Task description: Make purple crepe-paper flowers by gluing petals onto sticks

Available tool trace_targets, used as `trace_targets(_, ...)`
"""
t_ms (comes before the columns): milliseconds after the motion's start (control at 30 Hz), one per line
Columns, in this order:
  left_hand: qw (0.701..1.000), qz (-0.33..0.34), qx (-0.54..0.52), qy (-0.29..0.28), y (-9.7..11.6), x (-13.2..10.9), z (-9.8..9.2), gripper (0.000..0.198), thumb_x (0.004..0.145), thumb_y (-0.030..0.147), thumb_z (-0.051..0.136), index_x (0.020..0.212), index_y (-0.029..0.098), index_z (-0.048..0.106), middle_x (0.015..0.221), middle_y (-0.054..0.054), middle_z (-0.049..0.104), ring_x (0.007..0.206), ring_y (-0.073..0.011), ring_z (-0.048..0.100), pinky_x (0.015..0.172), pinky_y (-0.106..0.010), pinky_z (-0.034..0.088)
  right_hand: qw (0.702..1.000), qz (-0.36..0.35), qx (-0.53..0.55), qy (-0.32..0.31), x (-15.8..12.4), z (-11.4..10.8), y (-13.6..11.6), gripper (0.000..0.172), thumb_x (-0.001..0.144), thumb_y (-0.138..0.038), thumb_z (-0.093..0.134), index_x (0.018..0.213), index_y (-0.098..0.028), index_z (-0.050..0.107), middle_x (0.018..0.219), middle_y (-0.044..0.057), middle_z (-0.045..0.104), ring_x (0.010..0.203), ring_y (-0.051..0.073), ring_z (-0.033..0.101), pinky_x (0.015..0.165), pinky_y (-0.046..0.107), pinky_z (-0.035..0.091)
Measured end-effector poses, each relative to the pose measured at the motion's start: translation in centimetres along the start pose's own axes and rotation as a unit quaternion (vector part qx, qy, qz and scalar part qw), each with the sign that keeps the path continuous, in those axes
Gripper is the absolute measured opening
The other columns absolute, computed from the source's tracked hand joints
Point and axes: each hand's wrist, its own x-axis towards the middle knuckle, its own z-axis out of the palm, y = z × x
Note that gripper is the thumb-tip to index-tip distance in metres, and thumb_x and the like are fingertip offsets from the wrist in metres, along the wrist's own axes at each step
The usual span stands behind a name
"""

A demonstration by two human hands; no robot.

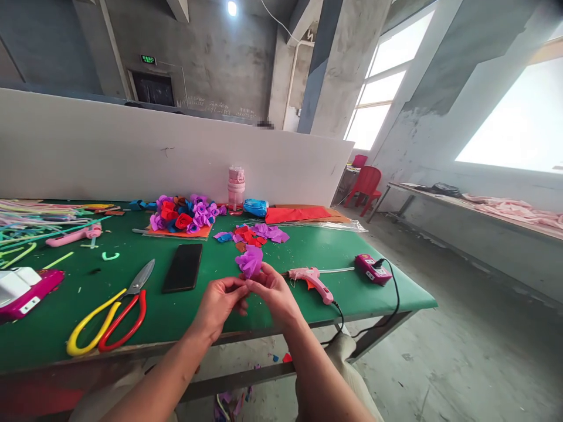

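A purple paper flower [250,261] stands up between my two hands, over the front part of the green table [272,305]. My left hand [225,302] pinches at its base with thumb and forefinger. From the other side my right hand [271,293] closes on the same base, thumbs nearly touching. The fingers hide the flower's lower end. Just beyond lie loose purple, red and blue paper petals [253,235]. Close to my right hand rests a pink glue gun [312,280] with a glue stick in its back end.
Left of my hands lie a black phone [183,268] and yellow-and-red scissors [115,310]. Finished paper flowers [185,214] are heaped behind. A pink bottle [236,190] stands by the white board [176,152]. A purple power socket [373,268] with a cord sits at right.
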Motion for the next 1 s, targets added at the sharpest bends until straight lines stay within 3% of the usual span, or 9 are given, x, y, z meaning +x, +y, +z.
trace_targets(167, 1.0, 0.008, -0.017, 0.013, 0.1, -0.3, 0.4, 0.033, 0.056, 0.04, 0.079, 0.072, 0.013, 0.071, 0.059, 0.0, 0.06, 0.049, -0.0102, 0.05, 0.044, -0.023, 0.045, 1.0, -0.015, 0.005, 0.026, 0.3, 0.0, 0.7, 0.033, 0.065, -0.033, 0.076, 0.091, -0.019, 0.062, 0.076, 0.002, 0.069, 0.068, 0.014, 0.062, 0.066, 0.025, 0.045)
trace_targets(333, 0.998, -0.005, 0.031, -0.048, 1.9, -0.3, -0.9, 0.037, 0.057, 0.035, 0.079, 0.087, 0.014, 0.073, 0.069, -0.004, 0.066, 0.056, -0.0123, 0.052, 0.044, -0.021, 0.041, 0.997, -0.014, 0.02, 0.067, 0.5, -0.8, 0.3, 0.037, 0.062, -0.035, 0.079, 0.09, -0.018, 0.061, 0.069, -0.001, 0.069, 0.07, 0.014, 0.064, 0.076, 0.028, 0.047)
trace_targets(467, 1.0, 0.019, -0.018, 0.005, 2.5, 0.4, -2.5, 0.034, 0.065, 0.04, 0.073, 0.084, 0.012, 0.072, 0.078, -0.008, 0.068, 0.061, -0.0127, 0.056, 0.053, -0.022, 0.043, 0.996, 0.05, 0.068, 0.014, -0.1, -0.6, -0.1, 0.04, 0.063, -0.035, 0.079, 0.093, -0.018, 0.059, 0.071, 0.0, 0.069, 0.069, 0.014, 0.065, 0.078, 0.029, 0.048)
trace_targets(600, 0.996, -0.012, -0.093, 0.002, 2.2, 0.7, -2.7, 0.032, 0.067, 0.041, 0.072, 0.077, 0.012, 0.069, 0.071, -0.005, 0.065, 0.06, -0.0115, 0.056, 0.054, -0.022, 0.042, 0.992, 0.079, 0.092, -0.015, -0.5, -0.1, 0.3, 0.039, 0.064, -0.034, 0.079, 0.092, -0.018, 0.057, 0.071, 0.0, 0.068, 0.066, 0.013, 0.065, 0.072, 0.028, 0.05)
trace_targets(767, 0.992, -0.001, -0.122, 0.013, 2.0, 0.5, -2.2, 0.024, 0.059, 0.031, 0.078, 0.07, 0.013, 0.066, 0.063, -0.001, 0.062, 0.059, -0.0109, 0.055, 0.057, -0.023, 0.043, 0.993, 0.079, 0.083, -0.019, -0.4, 0.3, 0.7, 0.038, 0.064, -0.033, 0.079, 0.091, -0.018, 0.058, 0.07, 0.0, 0.068, 0.065, 0.013, 0.065, 0.072, 0.029, 0.051)
trace_targets(1000, 0.994, 0.052, -0.079, 0.047, 2.0, 0.4, -2.1, 0.021, 0.056, 0.027, 0.078, 0.067, 0.013, 0.067, 0.061, 0.0, 0.061, 0.057, -0.0092, 0.051, 0.057, -0.022, 0.042, 0.994, 0.075, 0.081, 0.012, -0.2, 0.3, 1.0, 0.041, 0.063, -0.032, 0.08, 0.094, -0.016, 0.059, 0.07, 0.0, 0.069, 0.066, 0.013, 0.065, 0.076, 0.029, 0.05)
